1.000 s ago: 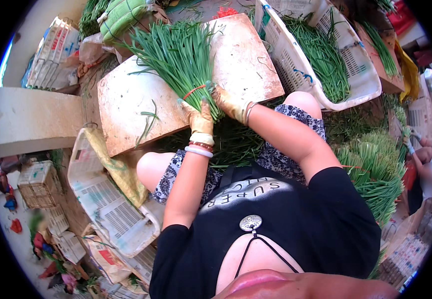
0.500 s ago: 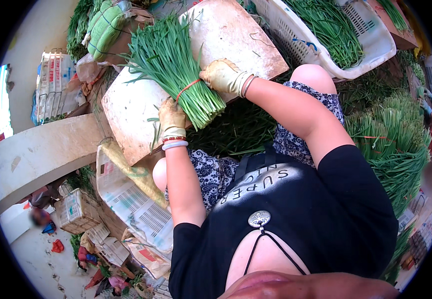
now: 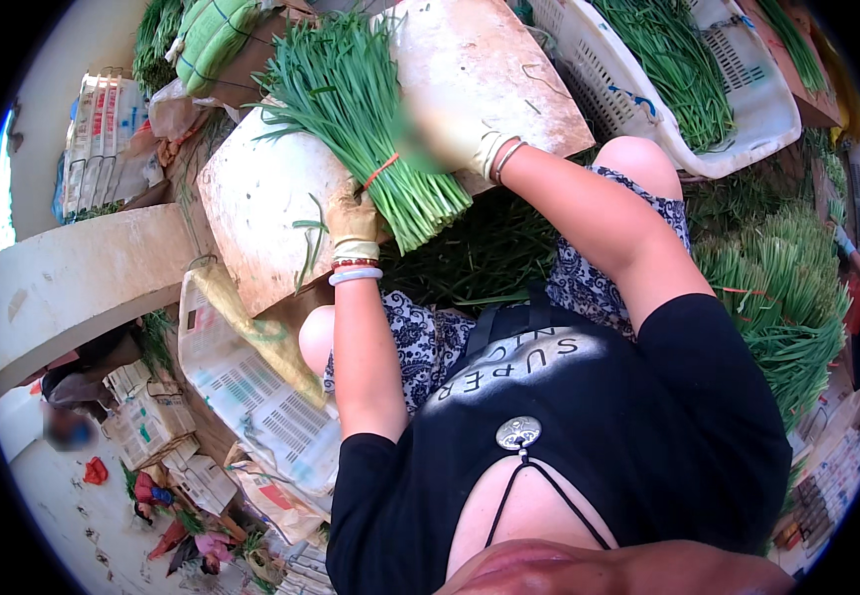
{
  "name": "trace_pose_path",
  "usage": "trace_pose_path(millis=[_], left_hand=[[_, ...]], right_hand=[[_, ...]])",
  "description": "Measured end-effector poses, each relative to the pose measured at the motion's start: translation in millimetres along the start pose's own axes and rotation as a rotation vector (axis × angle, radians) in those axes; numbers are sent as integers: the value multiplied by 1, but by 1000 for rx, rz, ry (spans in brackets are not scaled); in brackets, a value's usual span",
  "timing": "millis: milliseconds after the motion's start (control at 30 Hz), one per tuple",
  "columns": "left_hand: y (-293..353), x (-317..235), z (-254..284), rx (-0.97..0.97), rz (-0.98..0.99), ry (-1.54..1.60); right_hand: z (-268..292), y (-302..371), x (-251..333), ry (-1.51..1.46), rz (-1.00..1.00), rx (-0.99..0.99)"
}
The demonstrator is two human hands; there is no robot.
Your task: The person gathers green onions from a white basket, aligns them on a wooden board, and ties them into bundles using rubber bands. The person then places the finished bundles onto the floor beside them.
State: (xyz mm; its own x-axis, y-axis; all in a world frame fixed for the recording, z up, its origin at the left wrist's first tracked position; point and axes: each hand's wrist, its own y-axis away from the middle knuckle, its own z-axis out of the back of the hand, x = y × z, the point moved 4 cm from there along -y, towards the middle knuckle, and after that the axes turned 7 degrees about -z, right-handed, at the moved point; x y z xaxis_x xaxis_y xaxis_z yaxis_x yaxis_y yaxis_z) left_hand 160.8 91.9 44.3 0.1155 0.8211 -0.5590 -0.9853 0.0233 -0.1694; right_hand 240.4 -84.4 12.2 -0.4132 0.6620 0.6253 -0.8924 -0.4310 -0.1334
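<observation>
Here is the bundle of chives (image 3: 370, 129) lying slantwise across the surface (image 3: 271, 208), a worn, pale board stained with rust-brown. An orange band (image 3: 378, 171) cinches the bundle near its cut ends, and the leafy tips fan out toward the far edge of the surface.

The left hand (image 3: 353, 223), in a soiled yellowish glove, sits at the near edge of the bundle, just below the band. Its fingers are curled up against the stalks, touching them; whether they wrap right round the bundle I cannot tell from here. Two bracelets (image 3: 355, 270), one red and one white, ring the wrist just below the glove cuff.

The right hand (image 3: 445, 134), gloved too, is pressed on the bundle from its right side, beside the band. It is smeared in the picture, so how far its fingers are spread or closed is not readable; it looks laid flat on the greens.

Loose chive blades (image 3: 309, 238) trail on the surface to the left of the bundle. Beyond the surface's right corner stands a white plastic basket (image 3: 747, 109) with more chives inside. Below the near edge of the surface, loose chives lie dark in shadow in front of the person's knees. Right of the surface, past the right arm, a heap of cut chives (image 3: 787, 297) is piled. Left of the surface, a woven sack (image 3: 251, 397) hangs down.
</observation>
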Motion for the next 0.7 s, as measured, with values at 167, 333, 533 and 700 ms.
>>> trace_pose_path(millis=[167, 333, 533, 700], left_hand=[[8, 9, 14, 101, 100, -68], [8, -34, 34, -125, -230, -127], [-2, -29, 18, -177, -241, -254], [0, -8, 17, -163, -19, 263]], right_hand=[[42, 8, 27, 164, 194, -60], [53, 24, 64, 295, 350, -121], [42, 14, 66, 396, 355, -60], [48, 9, 51, 136, 90, -40]])
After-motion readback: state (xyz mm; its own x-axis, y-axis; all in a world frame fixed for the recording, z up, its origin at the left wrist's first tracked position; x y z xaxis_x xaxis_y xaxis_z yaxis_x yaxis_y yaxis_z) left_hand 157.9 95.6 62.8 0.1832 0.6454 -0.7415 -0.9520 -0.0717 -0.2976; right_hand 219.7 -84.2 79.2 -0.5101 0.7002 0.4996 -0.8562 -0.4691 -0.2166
